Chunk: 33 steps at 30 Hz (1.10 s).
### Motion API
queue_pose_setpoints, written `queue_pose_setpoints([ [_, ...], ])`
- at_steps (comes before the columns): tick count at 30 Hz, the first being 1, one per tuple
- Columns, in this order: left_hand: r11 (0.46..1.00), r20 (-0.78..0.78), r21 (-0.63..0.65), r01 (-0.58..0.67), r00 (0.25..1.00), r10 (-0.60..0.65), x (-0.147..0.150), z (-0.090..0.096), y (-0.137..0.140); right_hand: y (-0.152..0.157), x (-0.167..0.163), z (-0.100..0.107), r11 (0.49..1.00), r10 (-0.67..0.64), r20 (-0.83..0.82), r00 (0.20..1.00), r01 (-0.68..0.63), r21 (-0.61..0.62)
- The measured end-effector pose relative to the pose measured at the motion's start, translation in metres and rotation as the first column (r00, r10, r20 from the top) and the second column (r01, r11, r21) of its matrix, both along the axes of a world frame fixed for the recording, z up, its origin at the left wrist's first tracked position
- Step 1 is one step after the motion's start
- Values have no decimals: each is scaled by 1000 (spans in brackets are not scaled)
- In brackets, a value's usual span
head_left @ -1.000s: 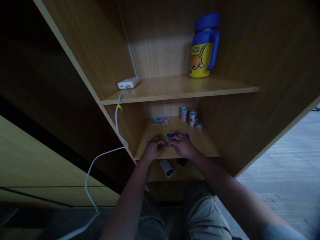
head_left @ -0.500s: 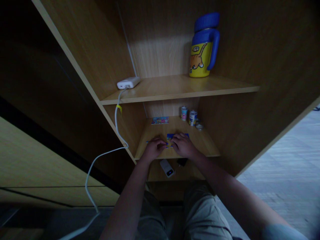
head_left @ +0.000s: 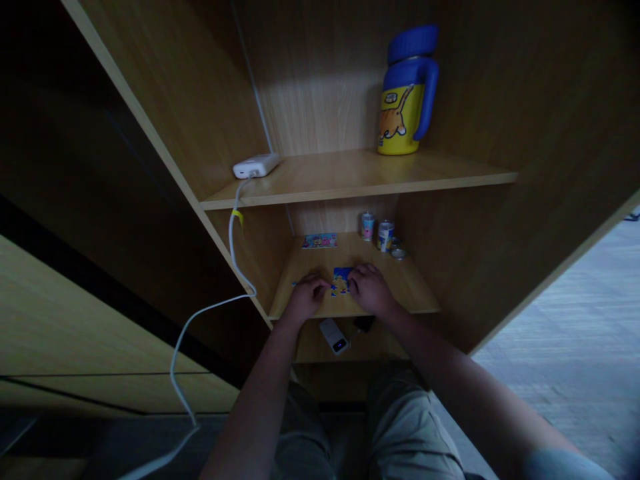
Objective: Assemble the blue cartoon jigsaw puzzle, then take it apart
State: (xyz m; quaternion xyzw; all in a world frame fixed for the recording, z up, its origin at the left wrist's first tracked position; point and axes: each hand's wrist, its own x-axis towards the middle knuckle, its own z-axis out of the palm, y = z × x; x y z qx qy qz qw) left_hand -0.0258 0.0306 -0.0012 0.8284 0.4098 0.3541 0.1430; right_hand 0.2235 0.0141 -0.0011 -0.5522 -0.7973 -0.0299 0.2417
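A partly joined blue and yellow jigsaw puzzle (head_left: 341,280) lies on the middle shelf, with notched gaps along its lower left side. My left hand (head_left: 310,293) is closed in a pinch just left of the puzzle; whatever its fingertips hold is too small and dark to make out. On the puzzle's right part rests my right hand (head_left: 371,289), fingers curled against it and hiding that side. A tiny blue bit (head_left: 294,284) shows beyond the left hand.
Behind lie a colourful printed card (head_left: 320,241), a pink-blue can (head_left: 367,227), a blue-white can (head_left: 385,236) and a round metal lid (head_left: 399,254). Above stand a blue-yellow mug (head_left: 400,113) and a white device (head_left: 256,165) with a hanging cable (head_left: 231,240). Below lies a power bank (head_left: 334,336).
My right hand has shifted right, uncovering more of the puzzle. My left hand has drawn slightly left, away from the puzzle's edge. The other things stay in place.
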Motion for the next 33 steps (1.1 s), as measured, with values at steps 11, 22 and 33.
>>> queue_pose_setpoints([
  [11,999,-56,33,40,998,-39,-1,-5,3,2,1,-4,1000,-8,5,1000,8,-7],
  [22,952,-154,77,-295,940,304,-3,-15,4,4,2,-6,1000,15,-3,1000,-15,4],
  [33,988,-95,87,-131,986,140,0,-5,-6,4,1,-5,1000,18,-11,1000,-18,-5],
])
